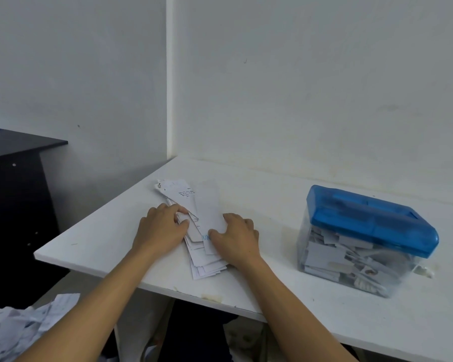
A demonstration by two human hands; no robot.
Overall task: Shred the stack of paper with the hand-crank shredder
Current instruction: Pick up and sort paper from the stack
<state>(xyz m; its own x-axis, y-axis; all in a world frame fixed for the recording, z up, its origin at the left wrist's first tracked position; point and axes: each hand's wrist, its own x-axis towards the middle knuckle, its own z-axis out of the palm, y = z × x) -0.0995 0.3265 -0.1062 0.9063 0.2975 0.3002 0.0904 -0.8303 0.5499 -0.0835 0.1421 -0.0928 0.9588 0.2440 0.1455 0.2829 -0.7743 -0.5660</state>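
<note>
— Where was the stack of paper (207, 205)?

— It lay flat on the white table (272, 184), fanned out loosely, with its long side running from 11 o'clock to 5 o'clock. Both hands were on it.

— How did the fingers stand?

— The left hand (160, 226) came in from 9 o'clock, its fingers curled and its thumb and fingertips pinching the edge of a few sheets. The right hand (239, 237) sat at 3 o'clock of the stack, fingers bent over the right edge and thumb lying on the top sheet.

— And the shredder (366, 239)?

— It stood well apart from the hands, at 3 o'clock of the stack. Neither hand touched it. Its blue lid (371, 218) sat on a clear bin (337, 259) packed with cut strips.

— Anything else?

— A dark cabinet (16, 205) stood at 9 o'clock, beside the table. A heap of crumpled paper (24, 325) lay below the table edge at 7 o'clock.
</note>
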